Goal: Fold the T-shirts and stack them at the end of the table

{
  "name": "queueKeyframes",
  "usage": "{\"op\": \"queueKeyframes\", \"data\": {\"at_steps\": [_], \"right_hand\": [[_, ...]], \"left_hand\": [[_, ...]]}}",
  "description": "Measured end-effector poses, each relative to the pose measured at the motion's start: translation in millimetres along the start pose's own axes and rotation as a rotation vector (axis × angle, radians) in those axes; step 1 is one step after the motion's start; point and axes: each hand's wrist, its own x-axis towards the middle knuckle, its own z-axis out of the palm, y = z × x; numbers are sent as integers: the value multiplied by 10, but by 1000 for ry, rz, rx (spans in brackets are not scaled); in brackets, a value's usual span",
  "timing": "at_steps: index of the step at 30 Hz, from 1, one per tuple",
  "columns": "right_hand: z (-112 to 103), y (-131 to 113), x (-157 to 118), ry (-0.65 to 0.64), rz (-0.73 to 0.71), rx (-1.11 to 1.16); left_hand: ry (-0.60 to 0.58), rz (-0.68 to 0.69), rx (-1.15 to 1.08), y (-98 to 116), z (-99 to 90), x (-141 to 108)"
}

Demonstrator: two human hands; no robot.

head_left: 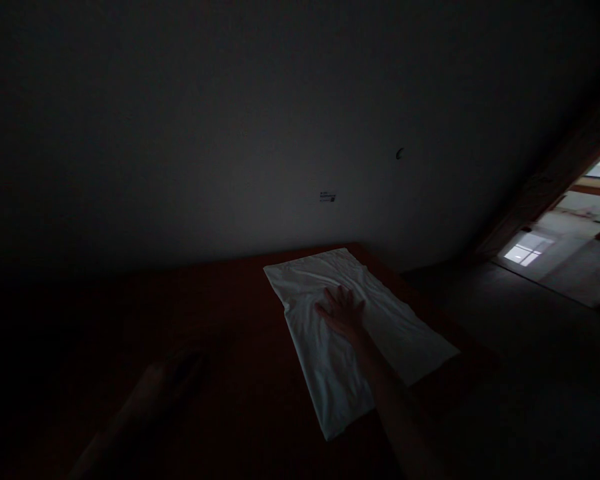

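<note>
A white cloth (390, 333), wrinkled and spread out, lies on the dark reddish table (220, 313). My right hand (341, 312) rests flat on the cloth's upper part with its fingers spread, and creases run around it. To the left of the cloth, my left hand (173, 377) is low over the table and apart from the cloth. Darkness hides its fingers, so I cannot make out their shape or whether they hold anything.
A dim wall (205, 147) rises behind the table, with a small printed label (327, 197) and a small dark mark (399, 153). On the right, a doorway (570, 233) opens onto a brighter floor with light patches.
</note>
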Motion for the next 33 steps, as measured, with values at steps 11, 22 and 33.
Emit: {"op": "queueKeyframes", "data": {"at_steps": [11,22,33], "right_hand": [[75,346,240,27,153,-34],[70,235,183,8,88,-25],[17,231,321,8,82,12]], "left_hand": [[-33,25,38,-265,108,-113],[-18,98,34,-205,155,8],[-31,77,51,-60,33,-263]]}}
